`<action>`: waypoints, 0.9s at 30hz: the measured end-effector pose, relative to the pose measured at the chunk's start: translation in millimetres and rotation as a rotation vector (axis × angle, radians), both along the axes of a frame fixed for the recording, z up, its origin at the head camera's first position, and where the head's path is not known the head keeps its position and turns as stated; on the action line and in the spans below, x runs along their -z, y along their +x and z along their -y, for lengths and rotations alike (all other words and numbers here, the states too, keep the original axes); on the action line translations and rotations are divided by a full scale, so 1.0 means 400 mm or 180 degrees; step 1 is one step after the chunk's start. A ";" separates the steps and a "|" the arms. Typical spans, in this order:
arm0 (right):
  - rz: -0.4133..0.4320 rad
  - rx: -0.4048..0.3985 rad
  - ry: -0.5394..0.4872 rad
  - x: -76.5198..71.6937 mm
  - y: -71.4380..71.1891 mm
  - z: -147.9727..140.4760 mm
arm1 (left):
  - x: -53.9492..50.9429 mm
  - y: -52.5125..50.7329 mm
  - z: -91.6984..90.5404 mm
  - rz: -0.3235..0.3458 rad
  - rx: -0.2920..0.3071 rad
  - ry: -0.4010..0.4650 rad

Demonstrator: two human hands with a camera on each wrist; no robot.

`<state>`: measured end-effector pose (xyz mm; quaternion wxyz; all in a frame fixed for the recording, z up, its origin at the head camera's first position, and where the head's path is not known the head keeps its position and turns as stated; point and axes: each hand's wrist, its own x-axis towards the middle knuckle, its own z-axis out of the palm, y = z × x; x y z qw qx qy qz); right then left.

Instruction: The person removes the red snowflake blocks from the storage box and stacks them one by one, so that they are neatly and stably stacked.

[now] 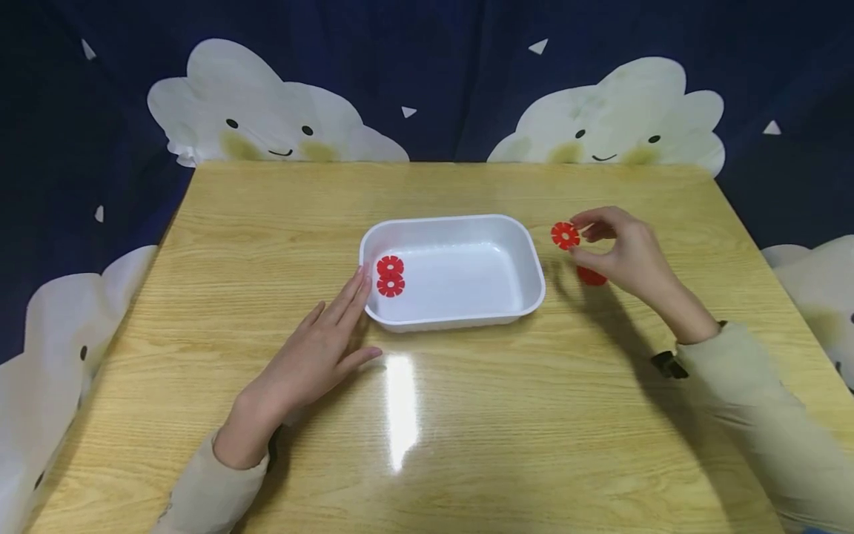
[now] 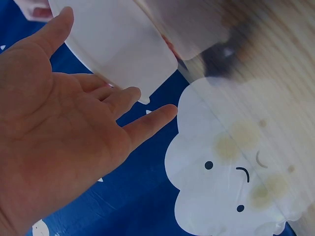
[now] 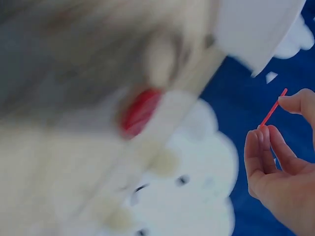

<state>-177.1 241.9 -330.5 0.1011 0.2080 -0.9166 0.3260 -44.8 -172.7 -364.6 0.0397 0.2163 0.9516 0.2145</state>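
Observation:
My right hand (image 1: 623,248) pinches a red notched plastic disc (image 1: 565,236) between thumb and fingertips, held above the table to the right of a white plastic tub (image 1: 460,322). In the right wrist view that disc (image 3: 273,108) shows edge-on. Another red disc (image 1: 591,276) lies on the table under the right hand, partly covered by it. Inside the tub, at its left end, two red notched discs (image 1: 391,285) lie touching or overlapping. My left hand (image 1: 313,356) touches the tub's left wall with straight fingers, thumb held apart; its palm shows in the left wrist view.
The wooden table (image 1: 480,430) has a shiny light reflection near its front middle. Behind and beside it hangs a dark blue curtain (image 1: 454,74) printed with white smiling clouds. A small black strap piece (image 1: 669,365) shows at the right cuff.

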 end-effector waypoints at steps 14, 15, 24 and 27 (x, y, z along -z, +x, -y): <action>0.0489 0.0314 0.0329 0.100 0.017 -0.163 | 0.000 0.001 0.000 -0.0031 0.0001 0.0052; 0.0488 0.0305 0.0351 0.104 0.018 -0.165 | 0.000 0.001 0.000 -0.0028 0.0000 0.0052; 0.0525 0.0204 0.0358 0.121 0.016 -0.168 | -0.001 -0.001 -0.001 0.0014 0.0001 0.0045; 0.0517 0.0214 0.0369 0.125 0.015 -0.167 | -0.001 0.000 -0.001 0.0030 0.0005 0.0042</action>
